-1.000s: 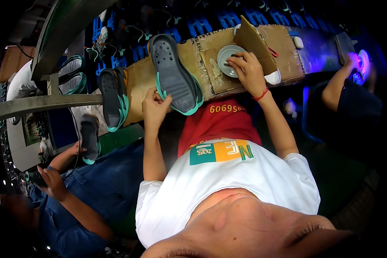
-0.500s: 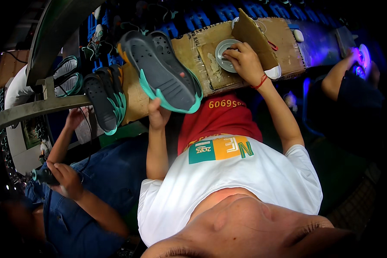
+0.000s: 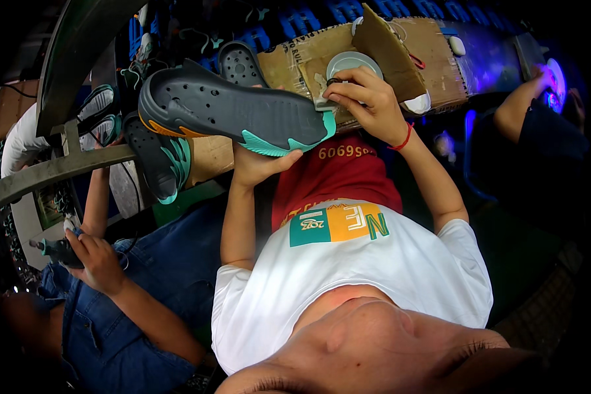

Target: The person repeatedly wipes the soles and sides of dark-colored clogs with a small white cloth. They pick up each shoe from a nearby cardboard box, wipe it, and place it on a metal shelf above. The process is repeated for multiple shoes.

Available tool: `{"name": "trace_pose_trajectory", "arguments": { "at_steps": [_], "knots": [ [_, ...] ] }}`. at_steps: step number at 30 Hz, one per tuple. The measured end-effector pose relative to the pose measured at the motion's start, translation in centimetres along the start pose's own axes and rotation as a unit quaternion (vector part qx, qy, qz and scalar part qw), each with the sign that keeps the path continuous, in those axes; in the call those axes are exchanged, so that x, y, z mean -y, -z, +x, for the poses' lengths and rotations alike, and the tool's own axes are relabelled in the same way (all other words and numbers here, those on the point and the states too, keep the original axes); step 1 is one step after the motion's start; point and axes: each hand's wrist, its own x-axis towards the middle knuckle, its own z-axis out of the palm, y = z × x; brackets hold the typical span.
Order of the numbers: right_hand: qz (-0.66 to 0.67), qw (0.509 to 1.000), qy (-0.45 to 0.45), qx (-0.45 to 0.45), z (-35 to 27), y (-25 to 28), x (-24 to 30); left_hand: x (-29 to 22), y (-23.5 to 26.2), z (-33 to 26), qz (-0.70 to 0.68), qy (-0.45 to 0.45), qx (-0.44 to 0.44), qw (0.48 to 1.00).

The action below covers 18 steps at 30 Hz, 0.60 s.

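Fingers of the left hand (image 3: 259,164) are closed under the heel end of a dark grey shoe sole (image 3: 233,115), which is held up sole-side out above the lap, its teal toe edge pointing toward the right hand. A yellow-orange patch is seen at its other end. The right hand (image 3: 367,102) is bent over a small round tin (image 3: 353,64) on the cardboard-covered counter (image 3: 440,49); a small dark item is pinched between its fingertips, too small to be identified. A red cord is worn at that wrist. A folded cardboard flap (image 3: 390,52) is propped up just beside the tin, and a white object (image 3: 417,104) lies near its lower corner.

More grey and teal soles (image 3: 160,157) are stacked at the left, below the raised sole, beside a grey metal rail (image 3: 52,172). At the lower left, a tool (image 3: 57,251) is gripped by the hand (image 3: 97,259) of another person in denim. At the far right, a purple-lit spot (image 3: 555,82) is reached by a third person's arm.
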Motion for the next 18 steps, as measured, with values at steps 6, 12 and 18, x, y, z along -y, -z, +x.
{"name": "trace_pose_trajectory", "arguments": {
  "at_steps": [6, 12, 18],
  "knots": [
    [-0.036, 0.996, 0.078, 0.025, 0.3, 1.1, 0.8, -0.8, -0.6, -0.1, -0.034, -0.013, -0.039, 0.999],
    [0.086, 0.993, -0.035, 0.076, -0.8, 1.4, 0.4, -1.9, -0.6, 0.3, 0.337, -0.080, 0.038, 0.937],
    [0.230, 0.964, -0.113, 0.066, -0.9, 0.9, 0.5, 0.6, -1.7, 0.9, 0.202, -0.167, -0.046, 0.964]
  ]
}}
